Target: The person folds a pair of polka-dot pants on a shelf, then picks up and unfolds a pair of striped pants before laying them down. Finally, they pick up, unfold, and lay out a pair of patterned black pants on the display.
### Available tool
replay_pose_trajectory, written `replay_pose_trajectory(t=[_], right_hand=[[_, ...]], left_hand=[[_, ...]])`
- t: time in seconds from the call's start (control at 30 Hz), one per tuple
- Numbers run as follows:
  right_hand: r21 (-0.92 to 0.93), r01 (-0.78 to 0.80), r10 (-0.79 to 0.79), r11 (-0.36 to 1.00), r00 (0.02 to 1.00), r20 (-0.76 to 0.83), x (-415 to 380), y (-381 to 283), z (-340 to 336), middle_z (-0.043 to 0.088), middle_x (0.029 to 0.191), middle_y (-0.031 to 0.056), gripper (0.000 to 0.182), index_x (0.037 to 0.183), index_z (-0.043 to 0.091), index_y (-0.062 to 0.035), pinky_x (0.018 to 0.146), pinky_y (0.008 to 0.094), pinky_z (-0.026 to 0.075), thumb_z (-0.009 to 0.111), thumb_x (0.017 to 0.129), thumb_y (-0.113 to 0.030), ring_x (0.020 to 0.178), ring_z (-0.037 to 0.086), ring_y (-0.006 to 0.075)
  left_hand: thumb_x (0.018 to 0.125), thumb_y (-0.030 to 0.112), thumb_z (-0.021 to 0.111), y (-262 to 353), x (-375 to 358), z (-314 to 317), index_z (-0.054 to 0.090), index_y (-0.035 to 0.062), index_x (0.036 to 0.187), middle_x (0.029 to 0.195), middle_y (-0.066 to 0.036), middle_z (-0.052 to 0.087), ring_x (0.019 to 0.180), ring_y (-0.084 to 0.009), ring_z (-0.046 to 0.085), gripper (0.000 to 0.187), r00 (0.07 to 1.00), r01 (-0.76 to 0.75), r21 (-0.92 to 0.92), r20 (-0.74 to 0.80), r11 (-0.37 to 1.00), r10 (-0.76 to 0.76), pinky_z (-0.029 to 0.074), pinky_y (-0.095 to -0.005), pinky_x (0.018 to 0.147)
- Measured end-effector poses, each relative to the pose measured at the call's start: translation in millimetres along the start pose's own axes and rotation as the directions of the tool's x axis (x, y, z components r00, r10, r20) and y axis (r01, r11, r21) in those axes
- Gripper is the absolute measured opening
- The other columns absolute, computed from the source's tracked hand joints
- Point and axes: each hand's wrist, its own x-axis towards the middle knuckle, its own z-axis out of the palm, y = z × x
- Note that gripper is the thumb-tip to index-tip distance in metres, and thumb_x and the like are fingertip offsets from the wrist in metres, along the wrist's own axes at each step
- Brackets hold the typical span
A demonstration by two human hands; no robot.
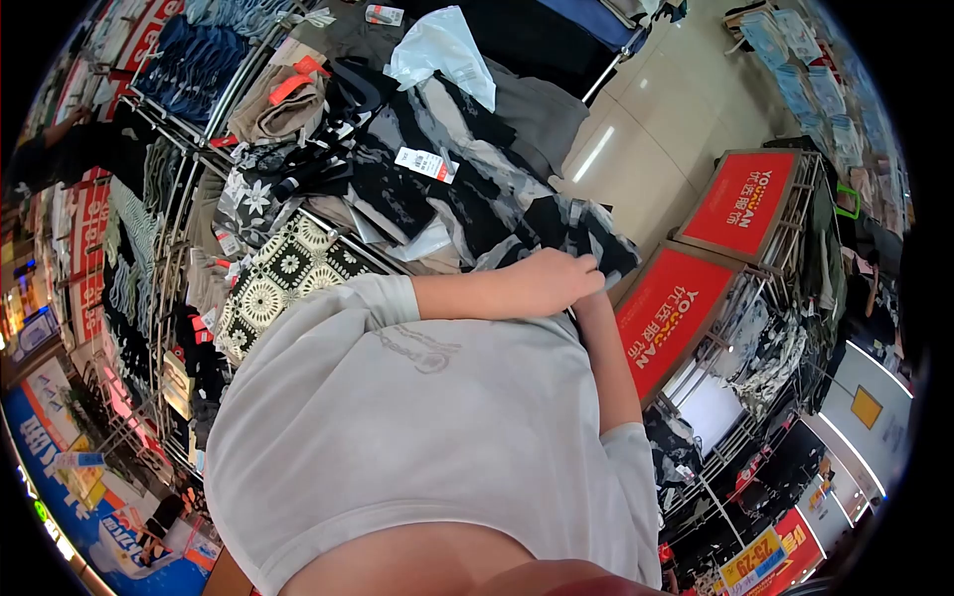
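A black, grey and white patterned garment (502, 214) lies spread over the stack in front of me, with a white price tag (425, 164) on it. My left hand (564, 278) is closed at the garment's right end, its fingers bent over the cloth. My right hand (593, 295) comes up from below and meets the left one there; its fingers are mostly hidden behind the left hand. Under and beside the garment are a clear plastic bag (442, 58), grey cloth (542, 119) and a black-and-cream patterned cloth (288, 283).
Metal clothes racks (184, 199) with hanging garments stand on the left. On the right, red sign boards (681, 313) top another rack close to my hands. Tiled floor (676, 119) shows between the racks. At the far left there is a person's dark sleeve (79, 159).
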Motion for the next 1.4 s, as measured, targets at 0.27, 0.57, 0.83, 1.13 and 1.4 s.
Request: replay_pose_trajectory(t=[0.27, 0.57, 0.83, 1.13, 1.4], right_hand=[[-0.146, 0.162, -0.113, 0.976, 0.948, 0.299, 9, -22, -16, 0.067, 0.107, 0.004, 0.054, 0.125, 0.062, -0.0072, 0.09, 0.0332, 0.053, 0.035, 0.109, -0.051, 0.103, 0.063, 0.0199], [-0.749, -0.132, 0.507, 0.649, 0.809, 0.297, 44, -50, 18, 0.058, 0.141, 0.0142, 0.079, 0.149, 0.045, -0.0047, 0.106, 0.044, 0.044, 0.042, 0.1, -0.068, 0.125, 0.056, 0.0247], [-0.721, -0.372, 0.597, 0.584, 0.799, 0.071, 36, 12, 36, 0.073, 0.115, 0.0093, 0.045, 0.123, 0.067, -0.0027, 0.087, 0.0386, 0.057, 0.073, 0.092, -0.035, 0.094, 0.071, 0.022], [-0.382, 0.251, -0.129, 0.889, 0.94, 0.317, -75, -36, -23, 0.073, 0.101, 0.01, 0.029, 0.115, 0.067, -0.0012, 0.081, 0.0384, 0.057, 0.072, 0.088, -0.009, 0.088, 0.071, 0.023], [-0.019, 0.696, -0.623, 0.718, 0.654, 0.429, -292, -145, -62, 0.073, 0.106, 0.007, 0.024, 0.115, 0.068, 0.0, 0.086, 0.032, 0.055, 0.068, 0.091, -0.003, 0.094, 0.07, 0.0182]], left_hand=[[0.084, 0.007, 0.059, 17, 1, 16, 0.052, 0.0033, 0.094, 0.094, -0.016, 0.056, 0.075, -0.0371, 0.066, 0.013, 0.977, -0.043, -0.091, 0.204, 0.995, 0.061, 0.053, -0.0483, 0.063], [0.084, 0.01, 0.059, 93, 4, -10, 0.054, 0.0032, 0.103, 0.097, -0.015, 0.057, 0.081, -0.0358, 0.065, 0.02, 0.887, -0.214, -0.257, 0.352, 0.942, 0.298, 0.052, -0.0485, 0.066], [0.084, 0.007, 0.057, 182, 6, 20, 0.053, -0.0002, 0.096, 0.092, -0.017, 0.055, 0.078, -0.0377, 0.063, 0.014, 0.833, -0.285, -0.391, 0.351, 0.875, 0.428, 0.05, -0.0482, 0.065], [0.084, 0.006, 0.057, 253, -9, 109, 0.054, 0.0009, 0.097, 0.091, -0.016, 0.054, 0.077, -0.0366, 0.062, 0.015, 0.756, -0.244, -0.377, 0.503, 0.893, 0.418, 0.05, -0.0467, 0.065], [0.083, 0.01, 0.06, 246, -24, 212, 0.06, 0.007, 0.099, 0.095, -0.011, 0.056, 0.082, -0.0307, 0.063, 0.017, 0.682, -0.439, 0.008, 0.654, 0.898, 0.328, 0.052, -0.0435, 0.069]])
